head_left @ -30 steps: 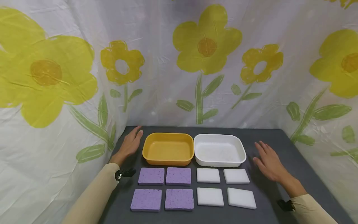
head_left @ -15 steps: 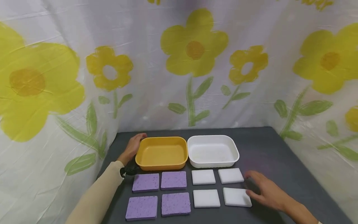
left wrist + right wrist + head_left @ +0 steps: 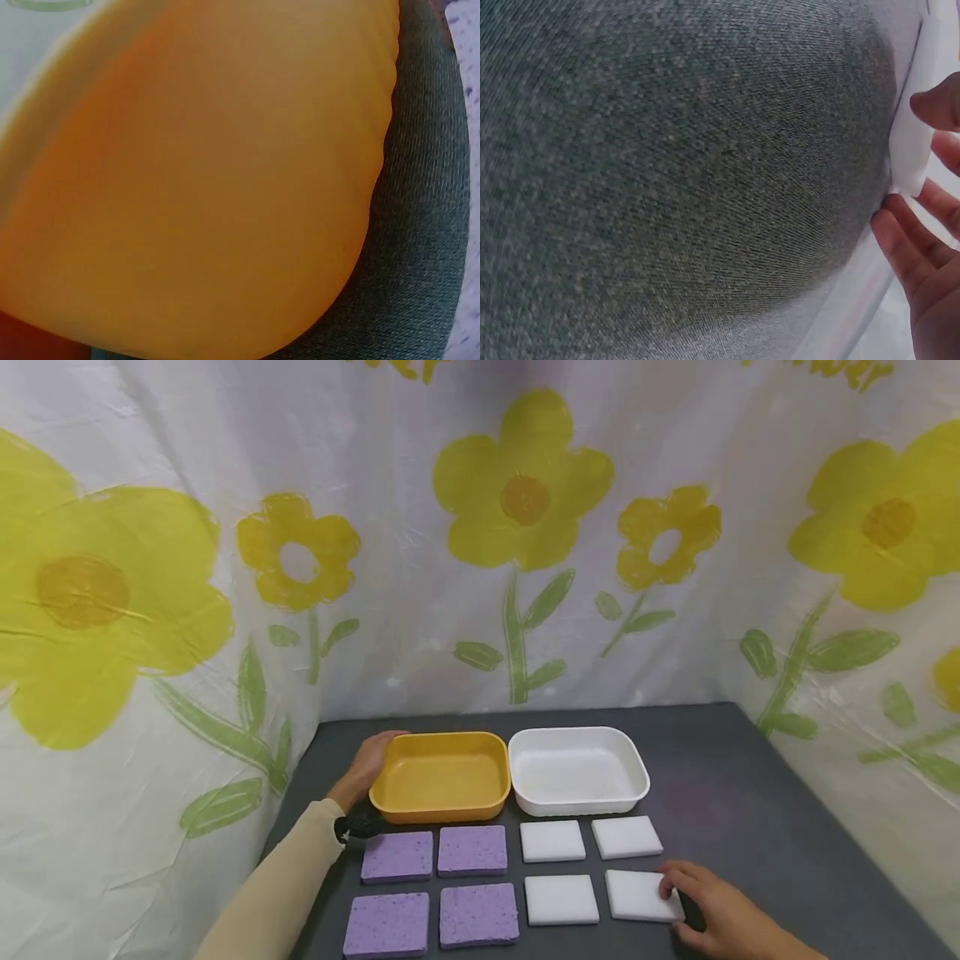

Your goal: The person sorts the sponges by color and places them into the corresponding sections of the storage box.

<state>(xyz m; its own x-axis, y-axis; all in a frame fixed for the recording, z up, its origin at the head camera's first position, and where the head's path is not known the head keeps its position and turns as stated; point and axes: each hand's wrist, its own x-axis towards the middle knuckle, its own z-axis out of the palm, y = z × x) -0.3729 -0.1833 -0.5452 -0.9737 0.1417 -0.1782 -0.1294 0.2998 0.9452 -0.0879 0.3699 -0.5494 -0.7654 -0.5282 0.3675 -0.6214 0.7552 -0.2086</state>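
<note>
On the left, my left hand (image 3: pixel 369 762) holds the back left corner of a yellow tray (image 3: pixel 446 817), its fingers bent round the rim; its thumb is hard to make out. The tray's bare inside (image 3: pixel 225 187) fills the left wrist view. At the front right, my right hand (image 3: pixel 712 910) pinches the right edge of a white sponge (image 3: pixel 639 895) that lies flat on the table. The right wrist view shows the fingers (image 3: pixel 900 240) at the edge of that sponge (image 3: pixel 913 154). Several more white sponges (image 3: pixel 561 900) and several purple sponges (image 3: pixel 478 914) lie in rows.
A white tray (image 3: pixel 579 808) stands just right of the yellow one, nearly touching it. Both are behind the sponges on a dark grey table (image 3: pixel 757 827). Curtains with yellow flowers (image 3: pixel 525 502) enclose the back and both sides.
My left hand has moved right onto the yellow tray's corner. My right hand has come forward and down to the front right white sponge and now grips its edge. The head view has shifted slightly.
</note>
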